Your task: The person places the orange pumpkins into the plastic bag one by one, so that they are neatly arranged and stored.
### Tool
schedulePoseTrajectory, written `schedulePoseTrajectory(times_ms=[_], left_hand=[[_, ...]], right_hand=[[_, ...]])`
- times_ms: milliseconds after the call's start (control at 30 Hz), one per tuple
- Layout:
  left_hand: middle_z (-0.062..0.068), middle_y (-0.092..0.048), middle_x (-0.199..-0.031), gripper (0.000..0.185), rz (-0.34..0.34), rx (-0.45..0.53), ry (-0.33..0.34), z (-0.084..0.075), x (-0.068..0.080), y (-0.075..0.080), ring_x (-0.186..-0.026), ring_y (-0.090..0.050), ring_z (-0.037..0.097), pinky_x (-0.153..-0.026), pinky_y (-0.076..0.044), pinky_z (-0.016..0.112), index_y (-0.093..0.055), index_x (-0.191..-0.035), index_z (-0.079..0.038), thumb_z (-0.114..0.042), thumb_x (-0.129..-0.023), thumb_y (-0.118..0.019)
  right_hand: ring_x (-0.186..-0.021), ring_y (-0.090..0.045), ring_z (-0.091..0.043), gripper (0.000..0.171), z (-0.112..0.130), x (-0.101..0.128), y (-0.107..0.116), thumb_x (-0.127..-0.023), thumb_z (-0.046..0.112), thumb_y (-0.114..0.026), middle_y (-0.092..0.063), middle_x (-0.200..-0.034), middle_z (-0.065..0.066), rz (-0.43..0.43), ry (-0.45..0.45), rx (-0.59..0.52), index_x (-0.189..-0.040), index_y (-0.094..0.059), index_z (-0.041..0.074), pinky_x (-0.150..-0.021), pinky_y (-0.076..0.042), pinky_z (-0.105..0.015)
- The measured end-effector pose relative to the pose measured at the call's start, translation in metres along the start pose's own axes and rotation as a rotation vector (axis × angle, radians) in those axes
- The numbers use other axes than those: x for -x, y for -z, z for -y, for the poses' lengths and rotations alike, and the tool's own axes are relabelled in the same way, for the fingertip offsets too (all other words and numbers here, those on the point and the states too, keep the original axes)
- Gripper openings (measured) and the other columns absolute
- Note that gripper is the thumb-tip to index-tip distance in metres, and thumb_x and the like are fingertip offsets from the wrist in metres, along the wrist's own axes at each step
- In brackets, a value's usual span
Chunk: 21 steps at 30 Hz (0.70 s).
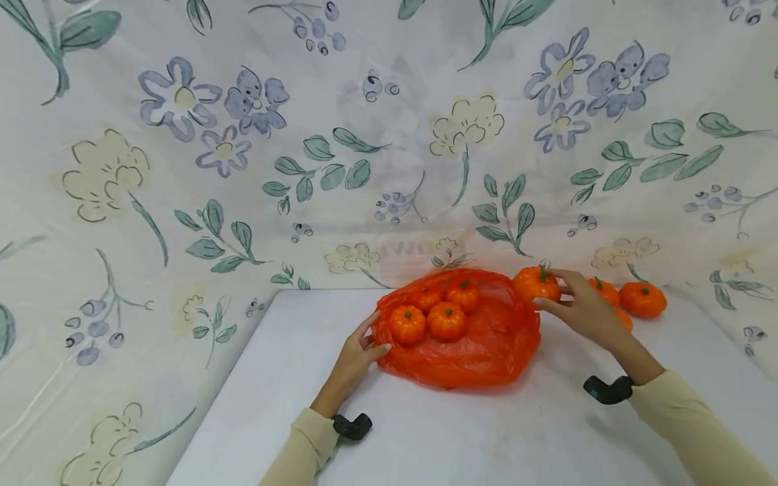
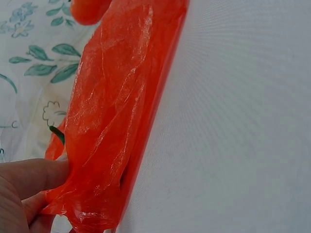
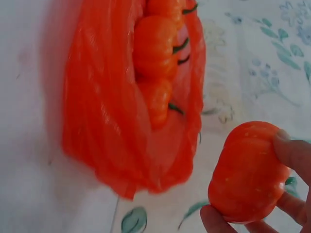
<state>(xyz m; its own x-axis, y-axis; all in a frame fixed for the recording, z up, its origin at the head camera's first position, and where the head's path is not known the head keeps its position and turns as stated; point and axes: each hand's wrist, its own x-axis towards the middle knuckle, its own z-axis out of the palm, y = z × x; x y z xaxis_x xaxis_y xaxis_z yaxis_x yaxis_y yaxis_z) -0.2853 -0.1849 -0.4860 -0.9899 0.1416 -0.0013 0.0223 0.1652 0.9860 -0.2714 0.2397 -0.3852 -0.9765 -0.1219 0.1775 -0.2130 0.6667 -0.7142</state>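
Observation:
An orange-red plastic bag (image 1: 486, 358) lies spread on the white table, its mouth turned upward. Several small orange pumpkins (image 1: 447, 320) with green stems sit inside it. My left hand (image 1: 358, 351) pinches the bag's left rim between thumb and fingers; the left wrist view shows the thin plastic (image 2: 107, 116) bunched there. My right hand (image 1: 580, 307) holds another small pumpkin (image 3: 248, 172) at the bag's right edge, thumb on one side and fingers on the other. In the right wrist view this pumpkin is apart from the bag (image 3: 102, 111).
More small pumpkins, one of them at the far right (image 1: 643, 300), stand on the table behind my right hand. A white table (image 1: 425, 432) carries everything. Behind it hangs a floral sheet (image 1: 401, 135). A dark band (image 1: 608, 389) is on each wrist.

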Motion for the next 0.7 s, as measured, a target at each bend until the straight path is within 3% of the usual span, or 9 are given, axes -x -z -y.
schedulePoseTrajectory(times_ms=[267, 500, 700], left_hand=[[0.005, -0.036, -0.16, 0.073, -0.001, -0.006, 0.011, -0.001, 0.001, 0.001, -0.126, -0.051, 0.03, -0.098, -0.056, 0.038, -0.039, -0.154, -0.03, -0.015, -0.09, -0.07], [0.005, -0.035, -0.161, 0.072, 0.003, -0.005, 0.006, -0.002, -0.001, -0.002, -0.127, -0.05, 0.03, -0.098, -0.056, 0.036, -0.039, -0.154, -0.03, -0.015, -0.091, -0.07], [0.006, -0.035, -0.16, 0.073, -0.008, -0.01, 0.01, -0.001, 0.004, 0.0, -0.126, -0.052, 0.03, -0.097, -0.056, 0.038, -0.038, -0.154, -0.03, -0.015, -0.09, -0.07]], right_hand=[[-0.133, -0.041, -0.053, 0.077, 0.015, -0.027, -0.034, -0.092, 0.04, -0.07, -0.032, -0.154, -0.027, 0.094, 0.052, -0.035, -0.15, -0.036, 0.003, -0.097, -0.051, -0.059], [-0.135, -0.038, -0.048, 0.077, 0.014, -0.041, -0.053, -0.093, 0.036, -0.071, -0.034, -0.152, -0.028, 0.13, 0.003, 0.001, -0.15, -0.034, 0.001, -0.107, -0.042, -0.064], [-0.133, -0.041, -0.048, 0.073, 0.014, -0.047, -0.072, -0.093, 0.032, -0.071, -0.037, -0.147, -0.029, 0.144, 0.003, 0.004, -0.148, -0.036, -0.001, -0.107, -0.042, -0.064]])
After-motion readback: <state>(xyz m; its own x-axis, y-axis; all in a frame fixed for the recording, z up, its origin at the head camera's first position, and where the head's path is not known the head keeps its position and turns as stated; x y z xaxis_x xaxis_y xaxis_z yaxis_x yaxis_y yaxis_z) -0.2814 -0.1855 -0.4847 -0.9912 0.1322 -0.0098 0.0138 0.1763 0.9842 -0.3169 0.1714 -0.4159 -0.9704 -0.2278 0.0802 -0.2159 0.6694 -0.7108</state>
